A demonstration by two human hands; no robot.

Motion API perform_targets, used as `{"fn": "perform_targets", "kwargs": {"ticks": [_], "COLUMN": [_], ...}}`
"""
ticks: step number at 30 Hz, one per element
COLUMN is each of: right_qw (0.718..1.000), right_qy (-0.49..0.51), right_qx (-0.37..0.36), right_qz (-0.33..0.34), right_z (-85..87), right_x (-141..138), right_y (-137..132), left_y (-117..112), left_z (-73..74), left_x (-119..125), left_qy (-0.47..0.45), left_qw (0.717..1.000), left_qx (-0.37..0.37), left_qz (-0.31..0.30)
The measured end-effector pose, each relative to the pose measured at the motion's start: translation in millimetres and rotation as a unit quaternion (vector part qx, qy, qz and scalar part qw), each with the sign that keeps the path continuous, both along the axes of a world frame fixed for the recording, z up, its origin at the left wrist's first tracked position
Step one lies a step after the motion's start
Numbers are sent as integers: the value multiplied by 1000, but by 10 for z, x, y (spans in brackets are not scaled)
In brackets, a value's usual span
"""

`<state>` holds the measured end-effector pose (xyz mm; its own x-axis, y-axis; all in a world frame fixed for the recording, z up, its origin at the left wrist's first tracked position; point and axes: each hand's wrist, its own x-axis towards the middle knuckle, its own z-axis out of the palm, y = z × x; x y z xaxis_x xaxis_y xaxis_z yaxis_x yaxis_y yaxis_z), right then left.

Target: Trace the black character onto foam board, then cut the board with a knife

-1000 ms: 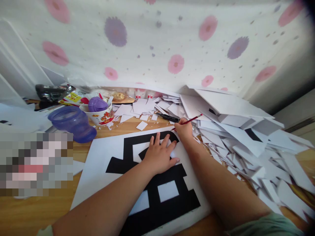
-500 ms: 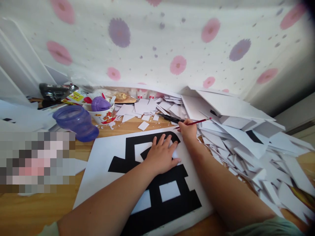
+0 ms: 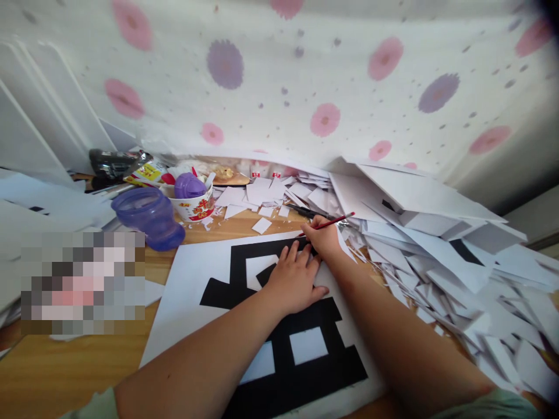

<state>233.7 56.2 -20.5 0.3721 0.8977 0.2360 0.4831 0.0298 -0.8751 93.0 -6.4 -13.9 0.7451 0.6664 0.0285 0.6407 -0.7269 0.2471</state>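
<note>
A black cut-out character (image 3: pixel 301 372) with window-like openings lies flat on a white board (image 3: pixel 183 291). My left hand (image 3: pixel 294 279) rests on its upper part, fingers spread, pressing it against the board. My right hand (image 3: pixel 322 235) pinches a dark red pencil (image 3: pixel 336 221) with its tip at the cut-out's top edge. The two hands are close together, and the right one hides part of the upper right corner. Just beyond the right hand lies a black pen-like tool (image 3: pixel 301 210), partly covered.
Paper scraps (image 3: pixel 437 291) heap up on the right beside stacked white boards (image 3: pixel 428 186). At the back left stand a translucent purple container (image 3: pixel 148 218) and a paper bowl (image 3: pixel 194 208) holding a purple item (image 3: pixel 190 185). A flowered curtain (image 3: pixel 271 70) hangs behind.
My right hand has shifted left with the pencil, from beside the cut-out's upper right corner to its top edge. My left hand stays spread on the cut-out. The view has turned slightly left.
</note>
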Motion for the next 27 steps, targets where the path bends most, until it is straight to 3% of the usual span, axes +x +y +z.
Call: {"fn": "perform_targets", "kwargs": {"ticks": [5, 12, 18, 27], "right_qw": [1000, 999, 1000, 999], "right_qy": [-17, -27, -15, 38], "right_qx": [-12, -4, -8, 7], "right_qz": [6, -44, 17, -29], "right_z": [7, -8, -11, -8], "right_x": [-27, 35, 2, 68], "right_y": [-7, -7, -23, -8], "left_y": [-5, -6, 4, -46], "left_z": [22, 18, 4, 34], "left_x": [-5, -19, -10, -30], "left_qy": [1, 3, 1, 15], "left_qw": [1000, 1000, 1000, 1000], "left_qx": [-4, -13, -6, 22], "left_qz": [3, 2, 2, 11]}}
